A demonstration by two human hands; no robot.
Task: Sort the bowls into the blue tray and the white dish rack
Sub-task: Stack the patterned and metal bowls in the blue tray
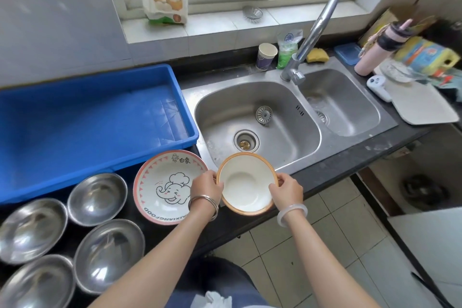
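I hold a white bowl with an orange-brown rim (246, 184) over the counter's front edge, just in front of the sink. My left hand (206, 186) grips its left rim and my right hand (286, 191) grips its right rim. To the left, a pink-rimmed bowl with an elephant drawing (162, 182) sits on the dark counter. Several steel bowls (97, 197) stand at the lower left. The blue tray (95, 97) lies empty at the left. A white flat tray-like rack (422, 105) lies right of the sink.
A double steel sink (275, 117) with a tall tap (315, 30) fills the middle. A paper cup (266, 56), a green bag, a sponge, a pink bottle (375, 52) and clutter line the back and right counter. Tiled floor lies below right.
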